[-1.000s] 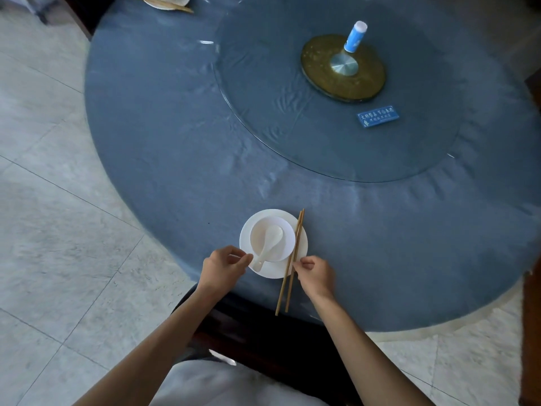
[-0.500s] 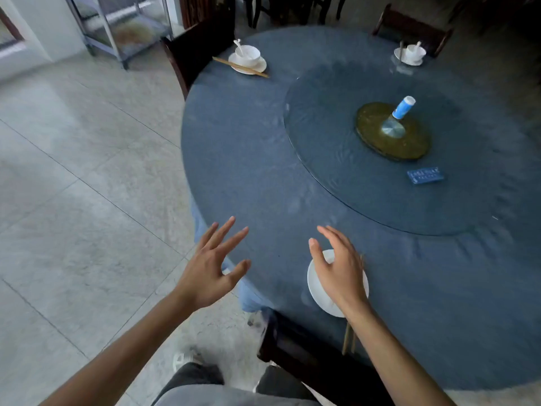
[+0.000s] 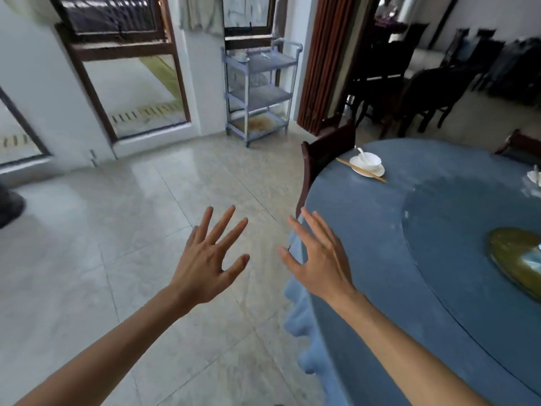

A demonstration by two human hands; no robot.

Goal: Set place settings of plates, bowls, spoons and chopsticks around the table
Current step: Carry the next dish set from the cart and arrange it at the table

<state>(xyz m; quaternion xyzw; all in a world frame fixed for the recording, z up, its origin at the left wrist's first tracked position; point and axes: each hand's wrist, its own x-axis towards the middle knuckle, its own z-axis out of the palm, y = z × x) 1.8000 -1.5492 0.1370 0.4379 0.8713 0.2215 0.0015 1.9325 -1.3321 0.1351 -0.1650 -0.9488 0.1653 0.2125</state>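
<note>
My left hand [image 3: 209, 256] hangs over the tiled floor with its fingers spread and holds nothing. My right hand [image 3: 317, 256] is raised at the left edge of the round table [image 3: 380, 230], fingers straight, also empty. On the blue tablecloth at the far left edge lies one setting: a white plate [image 3: 377, 172], a white bowl [image 3: 369, 160] with a spoon [image 3: 360, 152] standing in it, and chopsticks [image 3: 358, 169] laid across the plate's near side. Part of another white setting [image 3: 535, 177] shows at the right border.
A dark wooden chair [image 3: 325, 153] stands at the table by the far setting. A grey three-shelf cart [image 3: 259, 92] is against the wall near the window. A glass turntable [image 3: 456, 230] with a brass centre [image 3: 515, 256] covers the table's middle. More dark chairs [image 3: 415, 83] stand behind.
My hands have let go of the plate and chopsticks and opened. The view swung left, away from the near setting, which is out of sight now; the cart and window have come into view.
</note>
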